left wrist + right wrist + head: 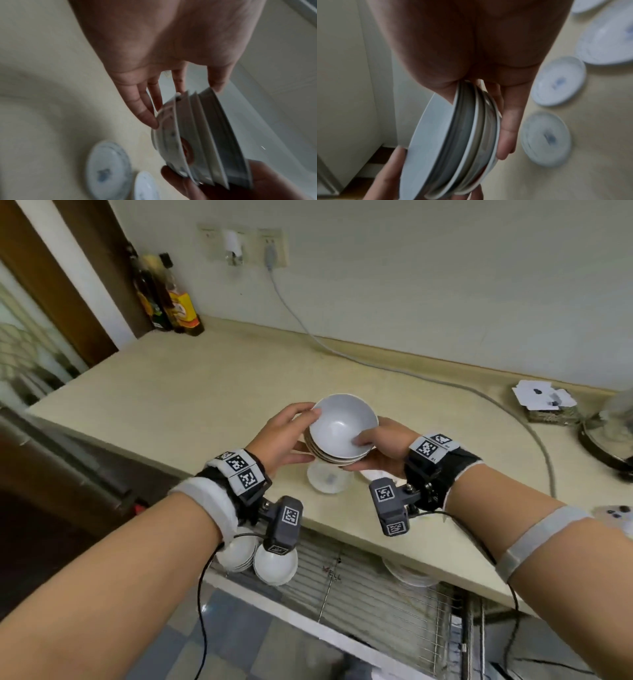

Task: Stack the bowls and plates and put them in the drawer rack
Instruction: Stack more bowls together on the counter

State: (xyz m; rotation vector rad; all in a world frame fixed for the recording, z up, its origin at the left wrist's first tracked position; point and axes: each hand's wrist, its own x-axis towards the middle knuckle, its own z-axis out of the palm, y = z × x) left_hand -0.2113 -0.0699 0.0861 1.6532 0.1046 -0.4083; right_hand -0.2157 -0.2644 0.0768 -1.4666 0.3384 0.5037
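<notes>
We've got the bowl stack (337, 436) gripped btwn both hands, left hand (279, 436) & right hand (383, 451), held above the surface (171, 378) w/ small plates (327, 479) below.

Both wrists (236, 474) are wearing black straps with checkered tags, white cuffs, black cameras (284, 529); perhaps a white armband (534, 537)

Bowl stack (337, 436) above countertop (191, 392); saucers (328, 478) beneath; drawer rack (376, 594) below.
</notes>
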